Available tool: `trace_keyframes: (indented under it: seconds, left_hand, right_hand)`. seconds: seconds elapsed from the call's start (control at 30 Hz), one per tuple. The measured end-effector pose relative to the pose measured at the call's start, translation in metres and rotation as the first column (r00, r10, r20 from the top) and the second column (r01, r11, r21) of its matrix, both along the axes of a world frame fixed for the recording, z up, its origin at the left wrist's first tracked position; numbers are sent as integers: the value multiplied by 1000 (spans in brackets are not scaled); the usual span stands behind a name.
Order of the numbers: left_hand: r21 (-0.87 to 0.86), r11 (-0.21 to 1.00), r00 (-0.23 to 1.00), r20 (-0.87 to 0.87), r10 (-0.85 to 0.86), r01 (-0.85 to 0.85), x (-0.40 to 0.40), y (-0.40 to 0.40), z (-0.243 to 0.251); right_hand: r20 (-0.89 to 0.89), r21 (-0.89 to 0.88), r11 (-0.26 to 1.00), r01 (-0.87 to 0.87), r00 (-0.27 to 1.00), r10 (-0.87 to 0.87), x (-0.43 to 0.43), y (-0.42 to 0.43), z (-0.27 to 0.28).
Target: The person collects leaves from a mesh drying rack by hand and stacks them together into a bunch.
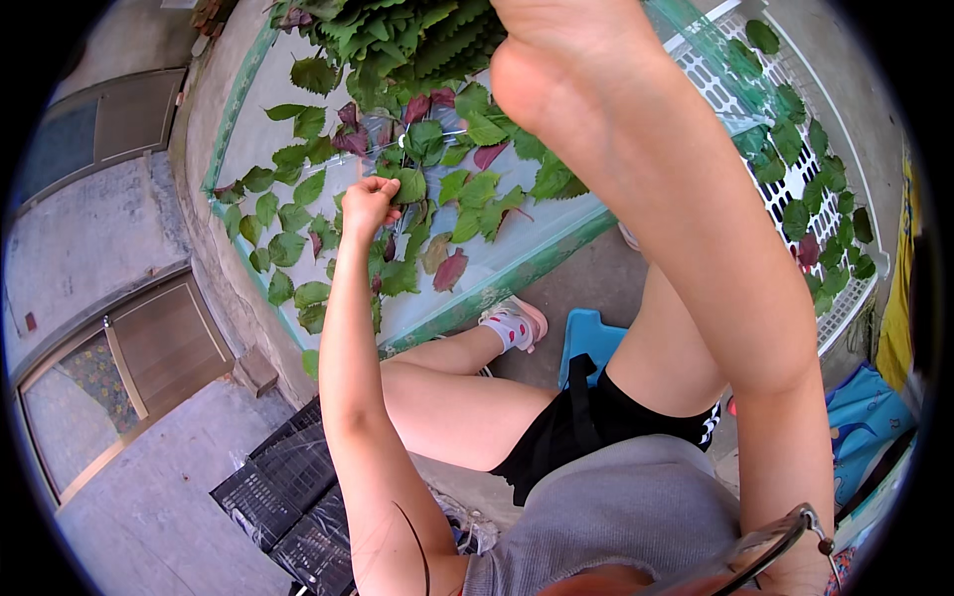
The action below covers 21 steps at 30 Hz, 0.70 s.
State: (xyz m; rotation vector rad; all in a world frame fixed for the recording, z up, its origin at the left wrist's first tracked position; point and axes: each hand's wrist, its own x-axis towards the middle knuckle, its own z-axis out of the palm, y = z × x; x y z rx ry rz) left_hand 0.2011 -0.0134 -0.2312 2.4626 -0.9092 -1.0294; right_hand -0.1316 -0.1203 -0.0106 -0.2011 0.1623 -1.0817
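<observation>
Green and purple perilla leaves (287,249) lie scattered over a pale plastic sheet with green edging (514,287). My left hand (370,203) pinches a green perilla leaf (411,186) between thumb and fingers, above the middle of the scattered leaves. My right hand (570,22) shows only as the wrist and heel of the palm at the top edge. Its fingers are cut off by the frame. Beside it, at the top, is a thick stack of green perilla leaves (417,37); whether the right hand touches it is hidden.
At the right, a white slotted plastic basket (842,320) has more leaves over it. A blue plastic stool (589,339) stands between my legs. Black plastic crates (291,484) are at lower left, near a wall with wood-framed windows (160,335). A blue bag (868,425) hangs at right.
</observation>
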Motion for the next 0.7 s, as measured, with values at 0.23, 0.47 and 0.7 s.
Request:
trace_keyframes:
  seconds: [0.23,0.47,0.7]
  left_hand:
    - [-18,912,804,479,-351,409,0,5,-1]
    - [-459,881,987,-49,-153,114,2,-4,7]
    - [-696,687,893,-422,-158,-208,-41,-4,77]
  right_hand:
    - [-266,179,983,42,964,7,2,2,24]
    - [-267,155,986,60,963,-16,2,2,22]
    - [-302,228,972,63,953,9,16,-6,2]
